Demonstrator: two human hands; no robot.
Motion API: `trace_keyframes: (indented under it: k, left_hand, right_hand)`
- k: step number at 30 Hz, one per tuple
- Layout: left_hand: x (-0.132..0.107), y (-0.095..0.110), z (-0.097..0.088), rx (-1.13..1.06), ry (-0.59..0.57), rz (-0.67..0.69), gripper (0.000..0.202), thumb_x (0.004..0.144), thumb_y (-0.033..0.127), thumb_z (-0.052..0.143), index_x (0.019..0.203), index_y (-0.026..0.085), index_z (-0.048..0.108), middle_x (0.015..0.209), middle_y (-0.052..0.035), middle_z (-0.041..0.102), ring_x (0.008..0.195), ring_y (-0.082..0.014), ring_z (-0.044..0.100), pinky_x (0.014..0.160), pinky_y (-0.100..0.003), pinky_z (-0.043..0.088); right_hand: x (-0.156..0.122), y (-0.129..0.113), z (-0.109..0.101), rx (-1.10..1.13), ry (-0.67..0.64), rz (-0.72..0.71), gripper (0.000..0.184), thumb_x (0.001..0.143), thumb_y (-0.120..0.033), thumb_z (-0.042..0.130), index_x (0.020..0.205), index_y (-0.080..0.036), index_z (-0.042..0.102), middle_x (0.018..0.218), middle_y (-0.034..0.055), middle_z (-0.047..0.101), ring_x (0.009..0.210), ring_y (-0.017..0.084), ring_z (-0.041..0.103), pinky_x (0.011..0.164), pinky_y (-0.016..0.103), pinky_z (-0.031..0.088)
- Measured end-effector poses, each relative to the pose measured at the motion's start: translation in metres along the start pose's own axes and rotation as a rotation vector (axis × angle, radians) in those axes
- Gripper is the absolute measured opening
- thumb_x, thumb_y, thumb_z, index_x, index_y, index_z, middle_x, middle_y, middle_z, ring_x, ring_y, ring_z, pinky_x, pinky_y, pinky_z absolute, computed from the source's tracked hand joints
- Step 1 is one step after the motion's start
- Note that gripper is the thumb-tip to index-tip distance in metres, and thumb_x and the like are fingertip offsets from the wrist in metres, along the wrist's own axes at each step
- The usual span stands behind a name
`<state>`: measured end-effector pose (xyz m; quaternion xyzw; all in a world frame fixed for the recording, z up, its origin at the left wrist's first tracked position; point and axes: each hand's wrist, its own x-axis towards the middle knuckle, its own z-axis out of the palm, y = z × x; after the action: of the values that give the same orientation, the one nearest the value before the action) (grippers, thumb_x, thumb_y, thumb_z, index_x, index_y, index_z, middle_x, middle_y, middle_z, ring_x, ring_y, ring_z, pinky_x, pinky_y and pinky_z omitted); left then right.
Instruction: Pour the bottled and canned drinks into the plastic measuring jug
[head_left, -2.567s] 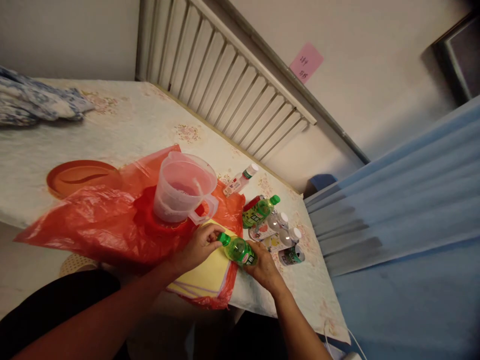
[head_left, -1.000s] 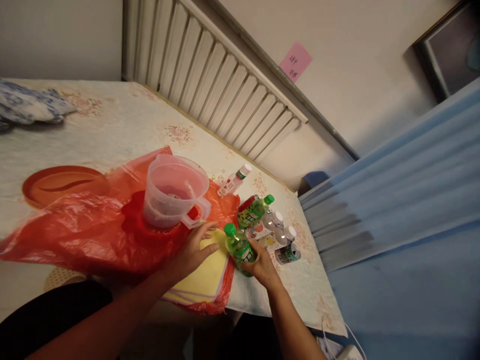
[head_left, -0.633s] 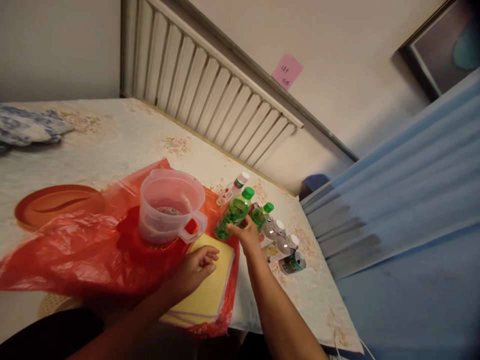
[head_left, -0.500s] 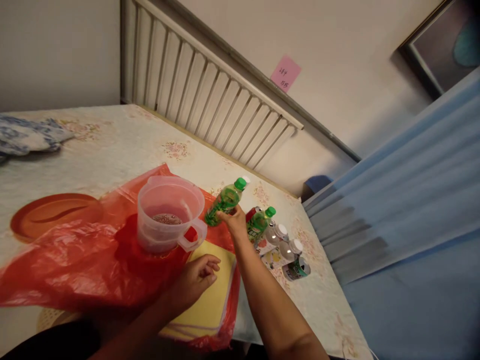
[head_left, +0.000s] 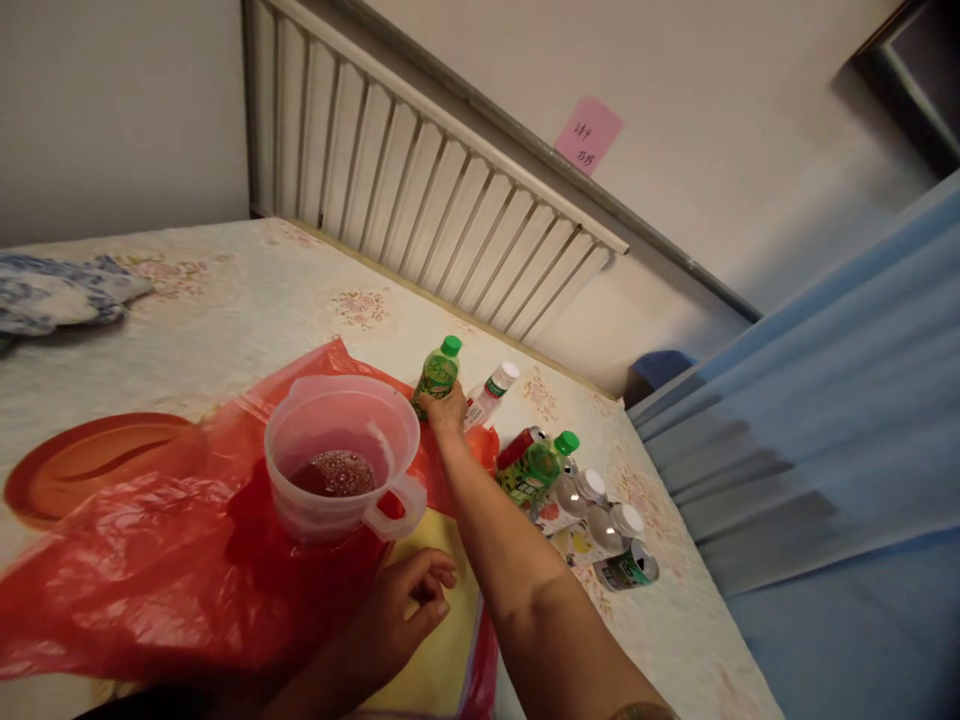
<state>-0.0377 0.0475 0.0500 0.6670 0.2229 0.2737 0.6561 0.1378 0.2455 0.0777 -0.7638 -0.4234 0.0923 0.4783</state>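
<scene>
My right hand point(head_left: 444, 408) is wrapped round the lower part of a green plastic bottle point(head_left: 441, 368) with a green cap, beyond the pitcher. My left hand point(head_left: 409, 605) hangs empty over the yellow sheets point(head_left: 431, 668), fingers loosely curled and the thumb apart from them. Just ahead of it stands a translucent plastic pitcher point(head_left: 300, 510) with a handle and spout, holding a dark, bubbly liquid point(head_left: 337, 474). Under the pitcher spreads a red plastic bag point(head_left: 172, 570). A clear bottle with a white cap point(head_left: 491, 393) stands right of the held bottle.
Right of my right forearm stand a red can point(head_left: 519, 447), another green bottle point(head_left: 532, 475), clear white-capped bottles point(head_left: 611, 525) and a dark green can point(head_left: 628, 568). An orange lid point(head_left: 97, 455) lies left on the flowered tablecloth point(head_left: 240, 290). A radiator point(head_left: 435, 190) runs behind.
My right hand has moved the green bottle farther from me and slightly left, now more upright. The white-capped bottle behind it has come into view. My left hand stays near the pitcher.
</scene>
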Motion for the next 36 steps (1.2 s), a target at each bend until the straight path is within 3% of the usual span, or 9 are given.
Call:
trace_keyframes:
  k: [11,20,24,28,32,36]
  left_hand:
    - [-0.001,0.003,0.000,0.022,-0.022,-0.009,0.032,0.080,0.033,0.054,0.106,0.018,0.062,0.099,-0.0090,0.068,0.090,-0.0231,0.064,0.084,-0.038,0.052]
    - [0.004,-0.007,0.006,0.043,-0.021,-0.006,0.033,0.077,0.033,0.054,0.106,0.017,0.062,0.097,-0.0102,0.068,0.091,-0.0242,0.065,0.085,-0.039,0.051]
    - [0.007,-0.007,0.006,0.040,-0.021,-0.007,0.035,0.077,0.034,0.055,0.106,0.016,0.062,0.098,-0.0109,0.069,0.093,-0.0245,0.066,0.086,-0.039,0.052]
    - [0.010,-0.008,0.006,0.049,-0.026,-0.014,0.035,0.077,0.038,0.057,0.105,0.017,0.062,0.096,-0.0092,0.070,0.091,-0.0240,0.067,0.085,-0.038,0.053]
    - [0.012,-0.009,0.007,0.058,-0.006,-0.016,0.034,0.076,0.037,0.059,0.104,0.019,0.064,0.095,-0.0070,0.071,0.089,-0.0228,0.067,0.085,-0.037,0.054]
    - [0.015,-0.016,0.008,0.059,-0.001,-0.003,0.033,0.076,0.038,0.060,0.102,0.019,0.065,0.093,-0.0071,0.072,0.088,-0.0224,0.067,0.083,-0.036,0.055]
  right_hand:
    - [-0.009,0.011,0.009,-0.063,0.048,0.063,0.039,0.069,-0.029,0.075,0.105,-0.017,0.063,0.099,0.0112,0.075,0.091,0.026,0.071,0.079,0.033,0.054]
    - [-0.038,0.006,-0.021,-0.062,-0.030,0.048,0.044,0.070,-0.025,0.076,0.111,-0.016,0.064,0.109,0.0135,0.073,0.103,0.028,0.069,0.092,0.038,0.053]
    - [-0.076,0.019,-0.056,0.001,-0.127,0.018,0.046,0.068,-0.022,0.075,0.113,-0.017,0.065,0.108,0.0082,0.074,0.097,0.022,0.072,0.087,0.033,0.057]
    - [-0.134,0.049,-0.114,0.226,-0.123,0.038,0.051,0.070,-0.023,0.069,0.119,-0.017,0.063,0.104,0.0080,0.073,0.089,0.021,0.073,0.083,0.035,0.060]
    - [-0.189,0.088,-0.182,0.244,0.111,0.058,0.038,0.072,-0.030,0.067,0.109,-0.018,0.066,0.093,0.0073,0.075,0.085,0.022,0.073,0.081,0.035,0.059]
    - [-0.210,0.129,-0.239,0.105,0.485,0.168,0.042,0.068,-0.041,0.070,0.102,-0.016,0.064,0.089,0.0095,0.074,0.079,0.023,0.072,0.076,0.035,0.059]
